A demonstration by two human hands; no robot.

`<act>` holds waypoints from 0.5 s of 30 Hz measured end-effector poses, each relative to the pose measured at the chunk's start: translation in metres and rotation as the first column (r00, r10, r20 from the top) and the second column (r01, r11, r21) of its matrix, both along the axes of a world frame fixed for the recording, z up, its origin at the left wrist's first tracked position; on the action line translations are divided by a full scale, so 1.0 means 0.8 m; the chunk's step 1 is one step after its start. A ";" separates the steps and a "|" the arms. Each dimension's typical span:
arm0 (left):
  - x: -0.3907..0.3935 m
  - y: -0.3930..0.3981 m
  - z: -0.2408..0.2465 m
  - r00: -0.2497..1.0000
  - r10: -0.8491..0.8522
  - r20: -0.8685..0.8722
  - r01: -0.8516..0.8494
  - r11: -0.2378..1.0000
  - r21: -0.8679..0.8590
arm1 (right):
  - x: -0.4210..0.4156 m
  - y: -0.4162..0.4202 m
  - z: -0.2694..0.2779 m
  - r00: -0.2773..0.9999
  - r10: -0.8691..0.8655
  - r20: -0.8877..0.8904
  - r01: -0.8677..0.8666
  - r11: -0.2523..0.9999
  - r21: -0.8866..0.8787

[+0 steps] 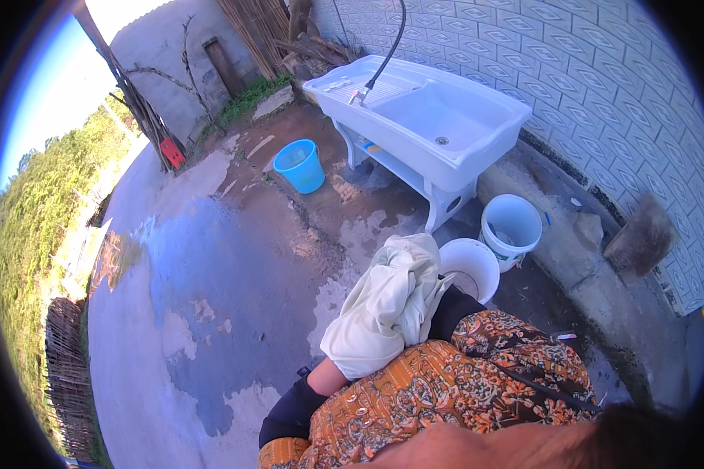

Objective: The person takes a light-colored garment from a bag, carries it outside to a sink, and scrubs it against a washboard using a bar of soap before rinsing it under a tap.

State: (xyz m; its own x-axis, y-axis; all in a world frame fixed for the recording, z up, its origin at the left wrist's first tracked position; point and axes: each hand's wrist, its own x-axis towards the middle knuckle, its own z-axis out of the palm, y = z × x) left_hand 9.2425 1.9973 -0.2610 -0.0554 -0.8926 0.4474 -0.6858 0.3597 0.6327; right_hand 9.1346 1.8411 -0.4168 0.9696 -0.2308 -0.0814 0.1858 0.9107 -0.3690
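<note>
A cream-coloured cloth garment point(390, 308) is bunched in front of my body, over both my hands. My left forearm point(327, 378), with its dark sleeve cuff point(293, 410) pushed back, runs into the lower end of the cloth. That hand is wholly covered. My right arm, in a dark sleeve point(454, 311), reaches to the cloth's right side, and the cloth hides the hand there. How the fingers lie on the fabric cannot be seen. Just beyond the cloth stands a white plastic bucket point(493, 272).
A second white bucket point(531, 220) stands behind the first. Ahead is a white laundry sink point(446, 158) with a washboard, a tap point(361, 94) and a black hose point(387, 61). A blue bucket point(305, 176) stands left of it. The concrete floor point(240, 316) has wet patches.
</note>
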 end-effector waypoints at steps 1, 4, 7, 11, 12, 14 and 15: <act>0.033 -0.017 -0.012 0.965 -0.017 -0.262 0.043 0.995 0.093 | 0.034 -0.018 0.001 1.000 0.007 0.006 -0.007 1.000 0.001; 0.115 -0.081 -0.007 0.574 0.082 -0.815 0.220 0.943 0.249 | 0.144 -0.076 -0.008 0.999 0.028 0.023 -0.028 0.999 0.020; 0.221 -0.137 0.021 0.728 0.086 -0.680 0.099 0.968 0.229 | 0.272 -0.140 -0.006 0.997 0.060 0.055 -0.063 0.996 0.064; 0.416 -0.212 0.005 0.823 0.164 -0.543 -0.096 0.984 0.150 | 0.452 -0.208 0.032 0.983 0.122 0.135 -0.144 0.975 0.169; 0.455 -0.234 0.012 0.813 0.178 -0.555 -0.114 0.982 0.149 | 0.491 -0.223 0.047 0.976 0.137 0.169 -0.171 0.963 0.210; 0.535 -0.281 0.019 0.802 0.216 -0.557 -0.154 0.976 0.157 | 0.552 -0.250 0.067 0.955 0.185 0.231 -0.255 0.911 0.325; 0.573 -0.303 0.027 0.803 0.230 -0.550 -0.176 0.973 0.150 | 0.572 -0.263 0.082 0.936 0.223 0.272 -0.318 0.869 0.380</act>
